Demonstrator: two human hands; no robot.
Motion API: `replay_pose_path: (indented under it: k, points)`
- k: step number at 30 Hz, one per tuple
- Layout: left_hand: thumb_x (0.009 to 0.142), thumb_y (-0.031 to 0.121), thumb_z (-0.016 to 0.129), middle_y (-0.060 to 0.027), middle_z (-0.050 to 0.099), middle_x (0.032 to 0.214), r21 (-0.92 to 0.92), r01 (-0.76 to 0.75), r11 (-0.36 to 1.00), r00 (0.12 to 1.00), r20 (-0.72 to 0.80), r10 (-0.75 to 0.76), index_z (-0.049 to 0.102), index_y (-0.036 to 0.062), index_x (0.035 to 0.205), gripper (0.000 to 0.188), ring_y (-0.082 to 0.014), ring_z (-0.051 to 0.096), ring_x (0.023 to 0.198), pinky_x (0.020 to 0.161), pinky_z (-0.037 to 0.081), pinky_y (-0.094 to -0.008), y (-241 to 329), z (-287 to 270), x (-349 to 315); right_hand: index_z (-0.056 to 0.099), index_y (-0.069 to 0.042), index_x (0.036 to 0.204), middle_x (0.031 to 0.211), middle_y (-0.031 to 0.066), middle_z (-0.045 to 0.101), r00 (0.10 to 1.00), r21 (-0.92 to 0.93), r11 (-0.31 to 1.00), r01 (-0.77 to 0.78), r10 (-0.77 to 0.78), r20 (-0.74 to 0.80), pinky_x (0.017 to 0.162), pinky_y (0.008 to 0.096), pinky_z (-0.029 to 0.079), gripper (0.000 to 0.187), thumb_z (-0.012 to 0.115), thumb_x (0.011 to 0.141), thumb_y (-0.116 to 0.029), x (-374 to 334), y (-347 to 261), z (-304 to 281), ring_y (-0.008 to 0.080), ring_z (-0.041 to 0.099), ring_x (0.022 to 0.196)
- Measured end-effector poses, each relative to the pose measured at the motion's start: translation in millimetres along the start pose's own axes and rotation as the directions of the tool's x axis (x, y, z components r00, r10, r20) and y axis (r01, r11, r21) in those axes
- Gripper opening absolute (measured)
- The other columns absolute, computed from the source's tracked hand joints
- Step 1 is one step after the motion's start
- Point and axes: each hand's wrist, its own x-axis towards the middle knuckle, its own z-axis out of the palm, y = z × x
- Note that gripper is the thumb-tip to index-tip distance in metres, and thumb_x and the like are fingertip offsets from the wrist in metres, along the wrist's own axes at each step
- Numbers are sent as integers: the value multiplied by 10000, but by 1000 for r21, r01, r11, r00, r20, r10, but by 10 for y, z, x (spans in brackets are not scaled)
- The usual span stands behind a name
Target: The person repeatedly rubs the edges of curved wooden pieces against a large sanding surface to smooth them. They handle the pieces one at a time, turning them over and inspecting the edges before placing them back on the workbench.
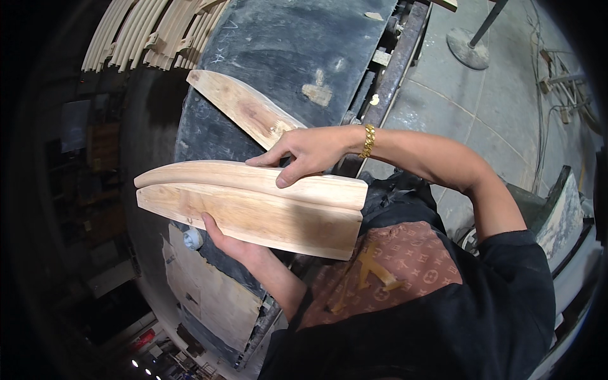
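Note:
Two pale, tapered wooden boards lie edge against edge above the bench: a narrower, curved board [221,173] on the far side and a broader board [285,221] on the near side. My right hand [307,152], wearing a gold bracelet, grips the narrower board, its thumb on the face and its fingers along the far edge. From below, my left hand [237,246] supports the broader board; its thumb shows at the near edge and the other fingers are hidden underneath. Just beyond my right hand, a third tapered board [240,107] rests on the bench.
The dark bench top [266,44] carries pale scuffs and a few scraps. Several bundles of curved wooden strips [136,31] stand at the far left. A small whitish roll [192,239] sits near my left hand. A round-based metal stand [470,49] is on the floor at right.

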Motion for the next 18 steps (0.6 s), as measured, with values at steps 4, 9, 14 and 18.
replay_pose_path:
  k: [4,9,14,18]
  points:
    - [901,420,339,-179,362,1329,120,-69,990,994,-73,78,266,28,1352,602,-290,406,1193,967,370,-408,1,175,-97,370,-59,1334,1119,117,596,998,9,998,-64,64,13,727,246,467,585,606,812,-177,-35,-86,-14,103,576,822]
    - [895,433,347,-172,347,1340,-19,-13,1000,998,-57,12,260,35,1356,615,-283,390,1205,978,356,-410,27,22,-8,371,-72,1337,1116,110,598,1000,-24,1000,-20,20,11,705,234,470,584,607,815,-184,-16,-63,-4,90,575,787]
    - [888,431,372,-173,350,1337,-31,13,999,1000,-24,-14,265,44,1355,616,-295,391,1201,983,352,-412,21,52,-34,367,-73,1338,1102,106,606,998,37,998,-53,53,19,698,238,475,589,614,816,-188,-28,-40,-15,88,578,785]
    - [883,427,389,-175,351,1334,-56,17,998,1000,-25,-19,266,46,1354,617,-297,391,1201,982,354,-418,23,32,-28,366,-74,1338,1096,114,607,998,45,997,-61,60,20,696,240,479,595,621,814,-192,-36,-59,-9,98,589,786]
